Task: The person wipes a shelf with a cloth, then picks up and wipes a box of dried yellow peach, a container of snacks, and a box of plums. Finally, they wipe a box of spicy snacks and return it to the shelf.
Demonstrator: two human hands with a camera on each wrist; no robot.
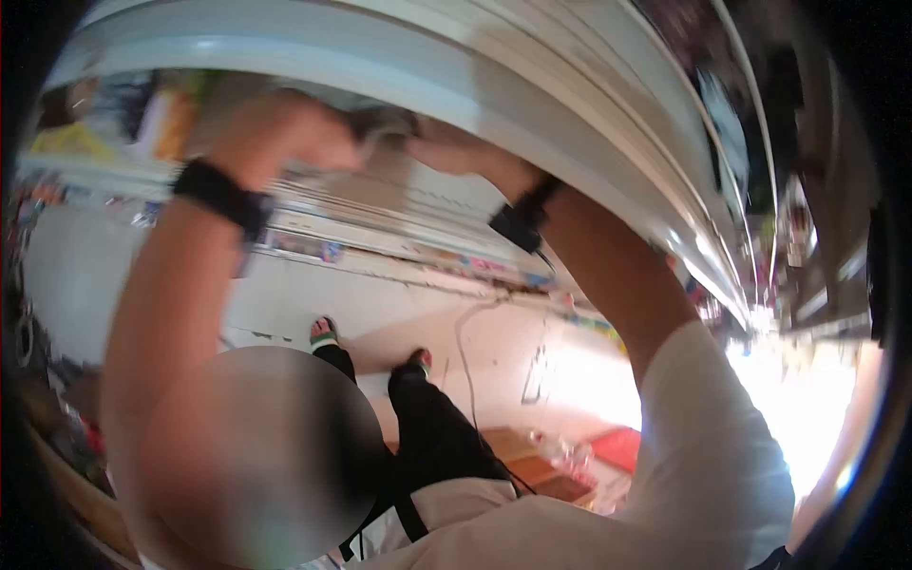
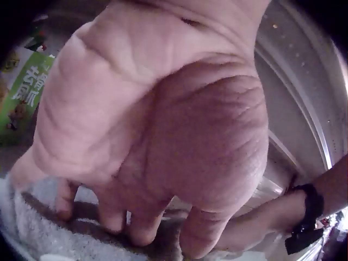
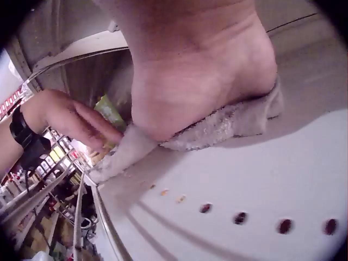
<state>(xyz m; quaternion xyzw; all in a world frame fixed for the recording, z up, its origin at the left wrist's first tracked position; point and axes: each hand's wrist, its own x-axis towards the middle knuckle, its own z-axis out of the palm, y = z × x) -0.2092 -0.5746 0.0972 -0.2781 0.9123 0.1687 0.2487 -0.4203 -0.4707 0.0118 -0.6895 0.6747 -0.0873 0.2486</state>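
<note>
A grey-white cloth (image 3: pixel 231 128) lies bunched along a white metal shelf panel (image 3: pixel 261 174) with a row of round holes. My left hand (image 1: pixel 304 133) grips one part of it; in the left wrist view the fingers curl down over the cloth (image 2: pixel 41 231). My right hand (image 3: pixel 201 81) holds another part, its heel over the fabric and its fingertips hidden beneath. The cloth stretches between the two hands in the right wrist view. Both hands are blurred in the head view, close together under a pale shelf edge (image 1: pixel 399 81).
A green printed package (image 2: pixel 24 92) stands beside the left hand. Lower shelves (image 1: pixel 380 252) carry small goods. Wire rails (image 1: pixel 750 142) and hanging items are at the upper right. Below, a cable (image 1: pixel 461 351) trails over the pale floor (image 1: pixel 266 294) near the person's feet.
</note>
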